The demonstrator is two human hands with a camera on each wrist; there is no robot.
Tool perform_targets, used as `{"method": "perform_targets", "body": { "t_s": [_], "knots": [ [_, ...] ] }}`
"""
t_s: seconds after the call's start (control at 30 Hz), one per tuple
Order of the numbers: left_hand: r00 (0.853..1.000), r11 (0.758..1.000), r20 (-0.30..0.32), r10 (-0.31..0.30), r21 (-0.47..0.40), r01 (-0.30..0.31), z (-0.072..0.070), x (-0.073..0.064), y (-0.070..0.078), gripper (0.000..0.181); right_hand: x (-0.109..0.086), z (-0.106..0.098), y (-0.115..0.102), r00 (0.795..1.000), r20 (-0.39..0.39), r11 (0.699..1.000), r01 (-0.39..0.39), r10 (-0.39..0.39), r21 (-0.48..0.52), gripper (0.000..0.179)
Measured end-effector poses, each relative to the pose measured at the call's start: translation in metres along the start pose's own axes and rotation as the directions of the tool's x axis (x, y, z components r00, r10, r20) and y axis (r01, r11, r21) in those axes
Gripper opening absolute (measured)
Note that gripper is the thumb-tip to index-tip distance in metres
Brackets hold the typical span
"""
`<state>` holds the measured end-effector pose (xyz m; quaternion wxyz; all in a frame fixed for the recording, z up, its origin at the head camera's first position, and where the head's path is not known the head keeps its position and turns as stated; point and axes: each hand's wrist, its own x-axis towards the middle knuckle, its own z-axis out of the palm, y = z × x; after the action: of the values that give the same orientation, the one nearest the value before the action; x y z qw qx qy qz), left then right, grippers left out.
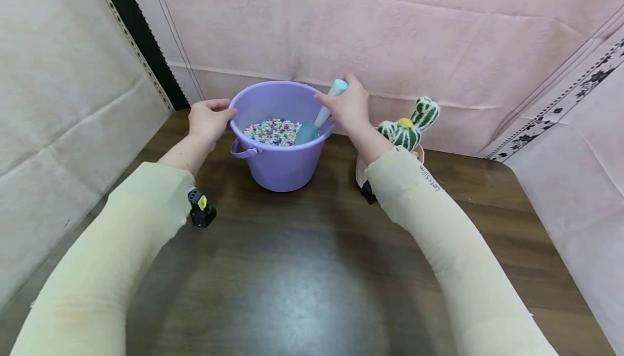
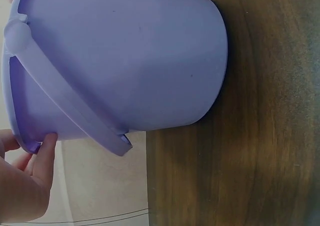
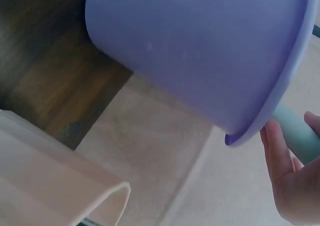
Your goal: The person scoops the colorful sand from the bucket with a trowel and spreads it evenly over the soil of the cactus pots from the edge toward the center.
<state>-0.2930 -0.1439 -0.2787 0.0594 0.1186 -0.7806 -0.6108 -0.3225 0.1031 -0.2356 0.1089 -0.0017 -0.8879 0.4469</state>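
Note:
A purple bucket (image 1: 286,169) stands on the wooden table, its handle (image 1: 244,150) hanging down on the left side. Inside lie many small multicoloured beads (image 1: 274,131). My left hand (image 1: 208,123) pinches the bucket's rim at the left; in the left wrist view, fingers (image 2: 45,161) of that hand lie against the rim's outside. A light-blue toy shovel (image 1: 324,112) leans in the bucket with its blade in the beads. With thumb and fingers, my right hand (image 1: 350,105) holds the shovel's handle (image 3: 299,133) at the bucket's right rim.
Right of the bucket, partly behind my right forearm, a knitted green cactus (image 1: 404,131) with a yellow flower stands in a pale pot (image 3: 55,171). Pale cloth (image 1: 365,31) hangs behind the table (image 1: 273,269) and along both sides.

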Motion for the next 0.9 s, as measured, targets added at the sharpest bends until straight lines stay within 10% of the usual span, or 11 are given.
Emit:
{"method": "perform_targets", "body": {
  "t_s": [0.27,0.63,0.9],
  "knots": [
    [1.0,1.0,-0.029,-0.007,-0.01,0.006,0.002,0.0,-0.001,0.045,0.0,0.012,0.003,0.986,-0.033,0.963,0.149,-0.161,-0.225,0.024],
    [0.999,1.0,-0.042,-0.012,-0.023,0.011,0.003,-0.002,0.0,0.045,-0.002,0.03,-0.002,0.986,0.058,0.923,0.164,-0.154,-0.348,0.023],
    [0.999,1.0,-0.052,0.008,-0.028,-0.009,0.006,-0.001,-0.002,0.043,-0.001,0.021,-0.004,0.965,0.212,0.809,0.244,-0.151,-0.535,0.037]
  ]
}}
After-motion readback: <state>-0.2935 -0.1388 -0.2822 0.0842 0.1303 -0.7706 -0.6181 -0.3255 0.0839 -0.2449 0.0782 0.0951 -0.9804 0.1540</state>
